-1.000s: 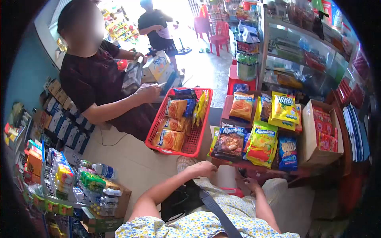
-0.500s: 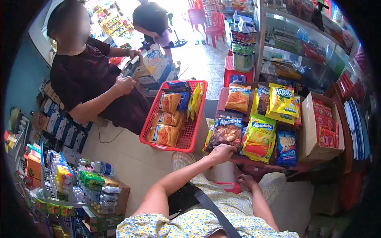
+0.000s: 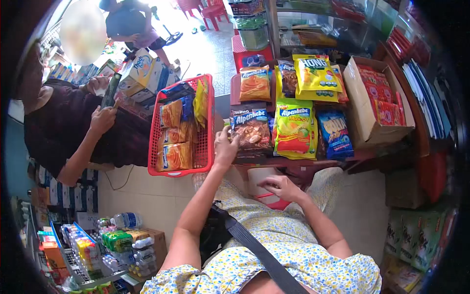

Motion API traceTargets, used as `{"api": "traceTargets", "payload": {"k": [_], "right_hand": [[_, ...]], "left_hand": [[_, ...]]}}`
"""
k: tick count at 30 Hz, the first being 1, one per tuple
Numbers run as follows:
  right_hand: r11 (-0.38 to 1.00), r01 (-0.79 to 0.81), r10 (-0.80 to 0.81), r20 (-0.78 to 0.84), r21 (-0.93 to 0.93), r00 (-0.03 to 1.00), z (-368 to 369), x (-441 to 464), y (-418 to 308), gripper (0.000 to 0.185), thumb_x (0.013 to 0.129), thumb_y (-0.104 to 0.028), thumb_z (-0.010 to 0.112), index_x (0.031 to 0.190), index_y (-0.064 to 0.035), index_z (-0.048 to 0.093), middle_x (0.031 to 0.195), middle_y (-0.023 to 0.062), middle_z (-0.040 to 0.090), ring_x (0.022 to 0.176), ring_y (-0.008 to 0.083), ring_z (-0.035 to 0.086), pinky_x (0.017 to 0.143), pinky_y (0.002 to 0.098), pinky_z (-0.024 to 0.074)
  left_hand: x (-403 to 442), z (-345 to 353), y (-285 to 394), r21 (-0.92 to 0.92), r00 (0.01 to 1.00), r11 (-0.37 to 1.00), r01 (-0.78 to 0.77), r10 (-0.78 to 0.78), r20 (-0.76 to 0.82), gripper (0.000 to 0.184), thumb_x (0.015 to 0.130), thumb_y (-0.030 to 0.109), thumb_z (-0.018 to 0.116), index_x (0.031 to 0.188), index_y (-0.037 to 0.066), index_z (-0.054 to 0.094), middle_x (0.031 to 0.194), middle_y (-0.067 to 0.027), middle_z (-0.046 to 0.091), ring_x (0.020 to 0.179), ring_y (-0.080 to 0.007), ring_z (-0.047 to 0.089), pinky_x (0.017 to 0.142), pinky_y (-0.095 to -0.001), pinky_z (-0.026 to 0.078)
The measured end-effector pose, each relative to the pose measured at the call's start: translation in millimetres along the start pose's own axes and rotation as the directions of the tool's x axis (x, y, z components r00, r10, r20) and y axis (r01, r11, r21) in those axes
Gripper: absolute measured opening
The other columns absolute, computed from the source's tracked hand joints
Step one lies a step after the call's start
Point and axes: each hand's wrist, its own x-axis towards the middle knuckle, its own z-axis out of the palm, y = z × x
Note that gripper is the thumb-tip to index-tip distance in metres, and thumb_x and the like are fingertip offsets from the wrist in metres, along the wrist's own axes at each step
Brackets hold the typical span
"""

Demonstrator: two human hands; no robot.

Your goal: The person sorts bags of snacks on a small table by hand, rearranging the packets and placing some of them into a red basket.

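Note:
My left hand [image 3: 226, 147] is at the left edge of the brown Alpenliebe bag [image 3: 252, 128], its fingers bent against that edge; what they grip is too small to make out. Over my lap hangs my right hand [image 3: 280, 186], fingers apart and holding nothing, above a white container with a red rim [image 3: 264, 177]. Beside the brown bag lie a green-yellow Alpenliebe bag [image 3: 294, 128] and a blue bag [image 3: 336, 133]. Behind them are an orange bag [image 3: 254, 84] and a yellow bag [image 3: 318, 76]. A red basket [image 3: 209, 142] with several candy bags stands left of my left hand.
At the left a person in dark clothes [image 3: 73, 122] holds a flat dark object. Another person [image 3: 126, 27] stands near the doorway. An open carton [image 3: 362, 115] of red packs sits at the table's right. Bottles [image 3: 142, 252] and racks fill the lower left.
The view has swung right and down. My left hand has gone from above my lap to the brown bag's front edge, then its left edge. My right hand has risen from beside my leg.

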Motion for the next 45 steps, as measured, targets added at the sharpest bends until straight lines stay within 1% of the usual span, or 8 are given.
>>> {"api": "traceTargets", "payload": {"k": [4,6,10,13,18,21,24,45], "right_hand": [[0.935,0.309,-0.353,-0.391,-0.172,0.850,-12,24,-43,0.026,0.071,-0.001,0.057,0.097,-0.0025,0.057,0.098,0.0160,0.052,0.093,0.0320,0.053,0.081,0.0371,0.0432],[0.920,0.187,-0.345,-0.481,-0.346,0.806,-17,36,-41,0.036,0.070,0.001,0.054,0.106,-0.0069,0.053,0.107,0.0164,0.046,0.102,0.0335,0.046,0.088,0.0387,0.0381],[0.906,0.095,-0.305,-0.478,-0.413,0.824,-23,52,-35,0.047,0.070,-0.003,0.057,0.116,-0.0095,0.048,0.115,0.0198,0.042,0.108,0.0368,0.041,0.093,0.0413,0.0336],[0.916,0.051,-0.249,-0.465,-0.397,0.850,-21,57,-27,0.050,0.071,-0.005,0.058,0.119,-0.0078,0.046,0.118,0.0226,0.040,0.109,0.0383,0.040,0.094,0.0411,0.0335],[0.858,-0.102,-0.176,-0.474,-0.504,0.863,-13,81,-6,0.065,0.074,-0.014,0.058,0.131,-0.0030,0.028,0.120,0.0260,0.038,0.111,0.0398,0.039,0.094,0.0420,0.0330],[0.959,-0.112,-0.013,-0.436,-0.260,0.900,-8,93,3,0.071,0.074,-0.017,0.059,0.131,0.0015,0.022,0.117,0.0290,0.039,0.106,0.0416,0.042,0.091,0.0416,0.0363],[0.929,-0.120,-0.058,-0.457,-0.351,0.887,4,93,12,0.074,0.073,-0.017,0.058,0.133,0.0003,0.017,0.117,0.0283,0.040,0.107,0.0433,0.041,0.092,0.0427,0.0358],[0.934,-0.192,0.043,-0.437,-0.302,0.899,12,87,10,0.078,0.072,-0.017,0.057,0.136,-0.0046,0.014,0.129,0.0323,0.026,0.115,0.0452,0.033,0.098,0.0450,0.0272]], "left_hand": [[3,28,-15,0.185,0.992,0.980,0.078,-0.096,0.087,0.059,0.071,0.033,0.067,0.115,0.000,0.044,0.099,-0.0222,0.054,0.094,-0.0384,0.051,0.081,-0.0426,0.042],[2,28,-11,0.057,0.989,0.995,0.079,-0.085,0.117,0.054,0.071,0.036,0.066,0.111,0.004,0.049,0.094,-0.0225,0.057,0.091,-0.0367,0.054,0.078,-0.0412,0.043],[4,25,-24,0.001,0.979,0.992,0.128,-0.126,0.163,0.051,0.068,0.026,0.069,0.112,0.007,0.052,0.086,-0.0167,0.062,0.082,-0.0286,0.061,0.072,-0.0361,0.046],[4,24,-48,-0.200,0.977,0.969,0.145,-0.108,0.184,0.048,0.065,0.033,0.066,0.106,0.010,0.057,0.090,-0.0196,0.061,0.088,-0.0330,0.058,0.078,-0.0402,0.045],[-2,17,-44,-0.041,0.949,0.967,0.251,-0.238,0.207,0.062,0.064,0.038,0.067,0.118,0.013,0.049,0.103,-0.0270,0.052,0.100,-0.0380,0.050,0.087,-0.0419,0.040],[-7,16,-33,0.092,0.956,0.966,0.242,-0.254,0.150,0.066,0.065,0.039,0.065,0.123,0.013,0.044,0.105,-0.0290,0.047,0.102,-0.0409,0.046,0.090,-0.0435,0.038],[-5,18,-41,-0.044,0.948,0.967,0.250,-0.235,0.214,0.066,0.067,0.035,0.064,0.123,0.008,0.042,0.106,-0.0286,0.048,0.103,-0.0396,0.047,0.091,-0.0425,0.037],[-13,13,-37,-0.077,0.964,0.978,0.195,-0.176,0.200,0.061,0.071,0.026,0.064,0.123,0.003,0.040,0.105,-0.0249,0.050,0.102,-0.0363,0.048,0.088,-0.0395,0.039]]}}
